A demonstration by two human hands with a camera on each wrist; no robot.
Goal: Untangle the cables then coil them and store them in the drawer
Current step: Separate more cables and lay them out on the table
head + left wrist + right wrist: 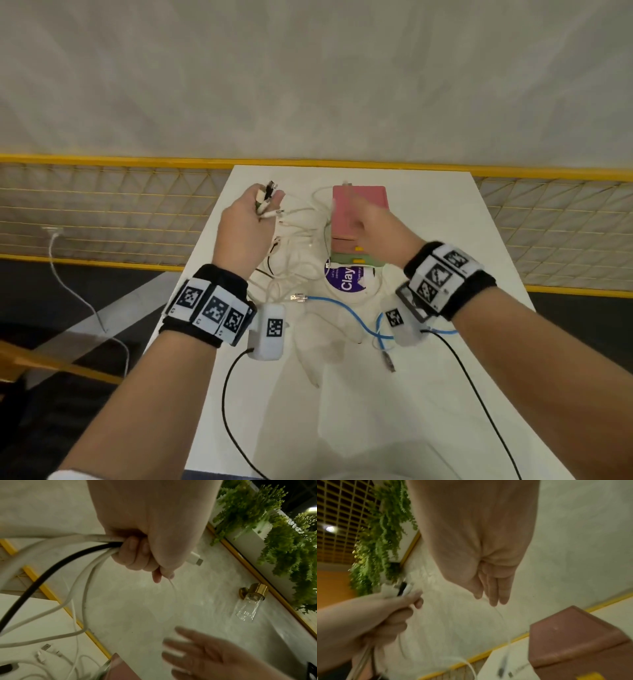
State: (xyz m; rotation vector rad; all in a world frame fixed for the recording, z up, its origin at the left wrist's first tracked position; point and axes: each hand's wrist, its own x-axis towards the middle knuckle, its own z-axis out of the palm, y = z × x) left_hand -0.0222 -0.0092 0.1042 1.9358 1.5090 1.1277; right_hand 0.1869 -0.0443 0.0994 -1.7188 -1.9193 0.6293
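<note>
My left hand [246,222] is raised over the white table [445,240] and grips a bundle of cable ends [264,197], white and black; in the left wrist view the bundle [96,545] trails out of the fist [137,555]. My right hand [373,222] hovers above the pink drawer box [370,198]. Its fingers [494,588] are nearly straight, and the thumb pinches a thin white cable [503,620] against them. A tangle of white cables [294,240] lies on the table between my hands. A blue cable [342,308] runs nearer to me.
Below the pink box sits a green drawer [342,258] with a yellow handle, and a purple round label [342,281] lies in front of it. A yellow mesh railing [102,212] borders the table's far and left sides. Another white cable [68,291] hangs off to the left.
</note>
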